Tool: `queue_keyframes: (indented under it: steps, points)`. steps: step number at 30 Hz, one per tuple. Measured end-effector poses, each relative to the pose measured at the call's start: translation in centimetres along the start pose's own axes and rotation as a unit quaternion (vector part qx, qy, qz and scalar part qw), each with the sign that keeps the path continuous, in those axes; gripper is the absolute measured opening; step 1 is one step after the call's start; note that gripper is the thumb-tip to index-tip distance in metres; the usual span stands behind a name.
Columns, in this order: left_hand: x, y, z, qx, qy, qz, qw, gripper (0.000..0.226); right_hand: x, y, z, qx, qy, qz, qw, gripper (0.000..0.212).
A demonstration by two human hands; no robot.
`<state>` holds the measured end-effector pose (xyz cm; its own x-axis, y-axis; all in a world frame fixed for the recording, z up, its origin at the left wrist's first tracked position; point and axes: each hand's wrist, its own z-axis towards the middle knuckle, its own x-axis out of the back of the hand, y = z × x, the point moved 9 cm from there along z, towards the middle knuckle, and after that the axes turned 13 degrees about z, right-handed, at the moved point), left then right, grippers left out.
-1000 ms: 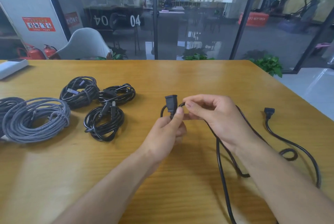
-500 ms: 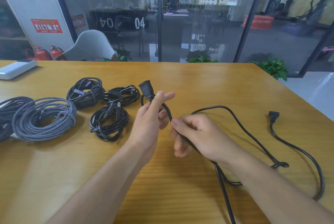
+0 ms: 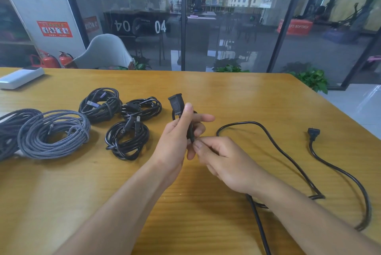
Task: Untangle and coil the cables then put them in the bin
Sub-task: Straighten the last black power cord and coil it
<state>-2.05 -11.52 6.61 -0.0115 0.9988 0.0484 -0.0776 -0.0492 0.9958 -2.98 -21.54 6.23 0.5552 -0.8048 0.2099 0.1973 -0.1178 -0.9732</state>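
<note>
One black power cord (image 3: 288, 151), socket end now raised left, pinched under left hand (image 3: 175, 141) thumb. Right hand (image 3: 222, 160) shifted lower, fingertips nipping cord below: first coil loop forming. Five finished coils (image 3: 127, 139) alongside; bin unseen.

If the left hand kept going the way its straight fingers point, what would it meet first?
The left hand, holding the black power cable's connector end, has fingers pointing rightward. That way looks free above the wooden table; the loose cable loop lies lower and nearer the person, though depth is unclear.

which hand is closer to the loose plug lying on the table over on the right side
Right. The right hand pinches the cable mid-table, left of the loose plug and apart from it; the left hand sits farther left, gripping the other connector end.
</note>
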Motion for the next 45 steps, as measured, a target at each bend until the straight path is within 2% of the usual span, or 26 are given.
queue_keyframes:
  steps: [3, 6, 9, 12, 14, 16, 20, 23, 26, 29, 33, 35, 37, 39, 42, 45]
  points:
    - [-0.1, 0.0, 0.0, -0.009, -0.005, 0.007, 1.0, 0.056, 0.2, 0.3, 0.0, -0.009, 0.017, 0.018, 1.0, 0.039]
    - [0.4, 0.0, 0.0, -0.007, 0.018, -0.005, 1.0, 0.048, -0.3, 0.6, 0.2, -0.032, -0.008, 0.048, 0.998, 0.041]
    - [1.8, 0.1, 0.4, 0.0, 0.064, -0.049, 0.997, 0.046, -1.1, 1.1, -0.1, -0.063, -0.073, 0.063, 0.993, 0.045]
    - [2.8, 0.5, 0.9, 0.005, 0.089, -0.151, 0.984, 0.045, -2.0, 1.5, -1.0, -0.09, -0.16, 0.034, 0.982, 0.041]
    - [2.4, 0.6, 0.8, 0.017, 0.06, -0.201, 0.978, 0.043, -2.2, 2.0, -1.3, -0.112, -0.191, 0.008, 0.975, 0.041]
    - [1.4, 0.9, 0.5, 0.026, -0.002, -0.225, 0.974, 0.041, -2.0, 2.4, -1.4, -0.126, -0.212, -0.018, 0.969, 0.047]
    - [-0.3, 1.8, -0.3, 0.037, -0.136, -0.241, 0.96, 0.043, 0.4, 3.0, -1.0, -0.145, -0.204, -0.104, 0.963, 0.057]
    - [-1.0, 2.7, -0.9, 0.022, -0.202, -0.209, 0.957, 0.044, 3.0, 3.1, -0.7, -0.139, -0.192, -0.168, 0.957, 0.044]
    - [0.1, 3.6, -1.0, 0.004, -0.208, -0.226, 0.951, 0.044, 4.8, 3.1, -1.2, -0.155, -0.203, -0.16, 0.954, 0.025]
    - [2.5, 3.9, -0.7, -0.002, -0.166, -0.239, 0.957, 0.048, 5.8, 2.7, -2.1, -0.163, -0.233, -0.107, 0.953, 0.011]
    - [3.3, 3.5, -0.5, 0.003, -0.138, -0.231, 0.963, 0.048, 6.0, 2.9, -3.0, -0.188, -0.269, -0.089, 0.94, 0.012]
    - [3.1, 3.5, -0.5, 0.001, -0.153, -0.23, 0.961, 0.048, 6.3, 3.2, -2.7, -0.213, -0.227, -0.088, 0.946, 0.018]
    - [2.6, 3.7, -0.7, -0.003, -0.185, -0.22, 0.958, 0.047, 7.2, 3.9, -2.2, -0.241, -0.143, -0.085, 0.956, 0.029]
    - [1.5, 3.5, -1.0, 0.005, -0.219, -0.194, 0.956, 0.046, 9.0, 4.2, -1.4, -0.24, -0.042, -0.159, 0.957, 0.042]
    - [-0.9, 2.4, -1.6, 0.04, -0.27, -0.144, 0.951, 0.045, 11.1, 2.8, -0.2, -0.177, 0.093, -0.305, 0.931, 0.055]
    - [-3.1, 0.9, -2.4, 0.071, -0.314, -0.079, 0.944, 0.043, 11.2, 0.2, -0.1, -0.083, 0.217, -0.343, 0.91, 0.051]
